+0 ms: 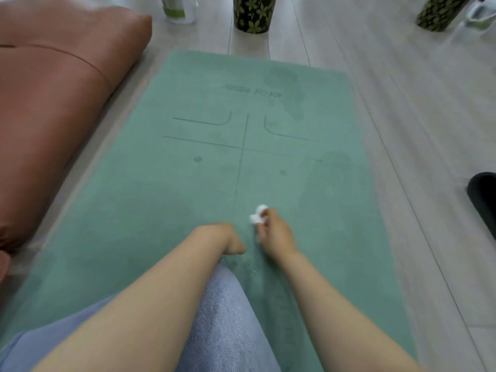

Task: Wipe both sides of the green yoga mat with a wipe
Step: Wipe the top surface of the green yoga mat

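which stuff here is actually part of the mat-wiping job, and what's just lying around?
Part of the job:
- green yoga mat, flat on the floor
- white wipe, pinched in the right hand
- left hand, curled, resting on the mat

Lying about:
- pink cushion, left of the mat
- two floral rolls, beyond the far end
- clear bottle
- black object, right edge

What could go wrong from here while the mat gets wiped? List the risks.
1. The wipe is bunched into a small wad pinched in the right hand, so each stroke likely covers little of the green yoga mat and patches may get missed.
2. The person's knee rests on the mat; that area could stay unwiped, and flipping the mat would be blocked.
3. The left hand presses a wrinkled spot, where dirt may hide in the folds.
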A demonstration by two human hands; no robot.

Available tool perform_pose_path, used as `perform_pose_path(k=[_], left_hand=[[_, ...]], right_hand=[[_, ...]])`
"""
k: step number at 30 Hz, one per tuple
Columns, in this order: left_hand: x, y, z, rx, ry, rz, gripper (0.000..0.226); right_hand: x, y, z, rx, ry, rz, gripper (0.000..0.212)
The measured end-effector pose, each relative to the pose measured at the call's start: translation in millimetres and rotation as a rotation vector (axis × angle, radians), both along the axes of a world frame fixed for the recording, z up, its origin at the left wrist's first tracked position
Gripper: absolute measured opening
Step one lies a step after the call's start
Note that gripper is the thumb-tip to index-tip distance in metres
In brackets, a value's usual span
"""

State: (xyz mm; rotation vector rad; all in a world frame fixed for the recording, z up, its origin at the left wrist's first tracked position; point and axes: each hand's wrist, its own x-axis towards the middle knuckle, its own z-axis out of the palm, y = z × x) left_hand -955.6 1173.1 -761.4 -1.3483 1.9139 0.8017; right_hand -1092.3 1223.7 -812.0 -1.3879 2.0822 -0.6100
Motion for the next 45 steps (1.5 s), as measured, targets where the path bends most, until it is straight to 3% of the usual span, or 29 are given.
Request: perform_pose_path(k=[3, 5, 7, 9, 12, 14, 17, 18, 21, 22, 24, 26, 30, 32, 33, 35, 37, 39, 40, 42, 45], left_hand=[[-18.1, 9.0, -21.8, -0.027, -0.191, 0.080, 0.102], [-18.6, 15.6, -29.3, -0.045, -0.280, 0.204, 0.131], [-16.4, 17.5, -28.7, -0.085, -0.318, 0.213, 0.144], [-16.3, 18.3, -36.7, -0.118, -0.335, 0.181, 0.143], [-20.5, 15.0, -59.9, -0.203, -0.285, 0.252, 0.114], [-21.3, 12.9, -71.4, -0.237, -0.295, 0.222, 0.131], [-19.3, 14.0, -77.7, -0.249, -0.305, 0.111, 0.152], [-18.1, 13.9, -80.5, -0.269, -0.295, 0.126, 0.146], [-16.7, 8.7, -94.4, -0.332, -0.239, 0.182, 0.092], [-16.7, 6.5, -98.8, -0.342, -0.215, 0.188, 0.088], [-15.7, 8.0, -93.0, -0.334, -0.225, 0.209, 0.096], [-16.1, 12.2, -75.7, -0.322, -0.260, 0.215, 0.106], [-21.2, 17.9, -51.9, -0.242, -0.282, 0.177, 0.141], [-22.5, 12.7, -56.6, -0.269, -0.278, 0.205, 0.133], [-22.2, 12.2, -58.6, -0.263, -0.266, 0.208, 0.124], [-21.0, 15.1, -58.0, -0.269, -0.249, 0.206, 0.110], [-19.7, 14.8, -54.6, -0.254, -0.253, 0.201, 0.120], [-18.8, 15.7, -51.6, -0.228, -0.223, 0.241, 0.118], [-18.6, 16.7, -49.8, -0.219, -0.217, 0.245, 0.122], [-18.4, 19.2, -43.0, -0.195, -0.241, 0.210, 0.144], [-19.2, 18.5, -37.2, -0.190, -0.251, 0.189, 0.154]], right_hand=[[24.9, -16.7, 4.9, 0.118, 0.020, 0.345, 0.029], [2.4, -11.3, 4.1, 0.102, 0.121, 0.297, 0.022], [-39.9, 9.7, 5.6, 0.058, 0.145, 0.086, 0.019], [-87.5, 43.7, 8.4, 0.026, 0.171, -0.155, 0.013], [-136.6, 88.0, 11.0, 0.148, 0.269, -0.537, 0.014], [-141.4, 88.0, 9.6, 0.139, 0.287, -0.628, 0.012], [-87.5, 51.3, 9.7, 0.027, 0.221, -0.486, 0.011], [-55.7, 34.4, 8.9, -0.003, 0.153, -0.365, 0.012], [33.0, -3.9, 10.6, 0.110, -0.019, 0.166, 0.011], [43.7, -8.9, 10.0, 0.137, 0.016, 0.325, 0.013], [24.4, -5.3, 4.1, 0.091, 0.143, 0.436, 0.015], [-33.1, 19.9, -2.6, 0.055, 0.236, 0.238, 0.017], [-163.2, 103.0, 10.6, 0.193, 0.343, -0.506, 0.012], [-171.9, 95.8, 8.5, 0.160, 0.337, -0.703, 0.019], [-156.1, 77.7, 3.9, 0.121, 0.307, -0.707, 0.020], [-94.3, 22.3, -9.9, -0.050, 0.214, -0.489, 0.014], [-15.9, -36.4, -14.4, -0.125, 0.097, -0.083, 0.013], [37.1, -73.1, -6.5, -0.075, 0.127, 0.375, 0.016], [42.6, -82.2, -2.1, -0.064, 0.151, 0.503, 0.019], [8.0, -76.1, -0.3, -0.102, 0.164, 0.421, 0.027], [-113.8, -11.9, -4.9, -0.044, 0.351, -0.078, 0.022]])
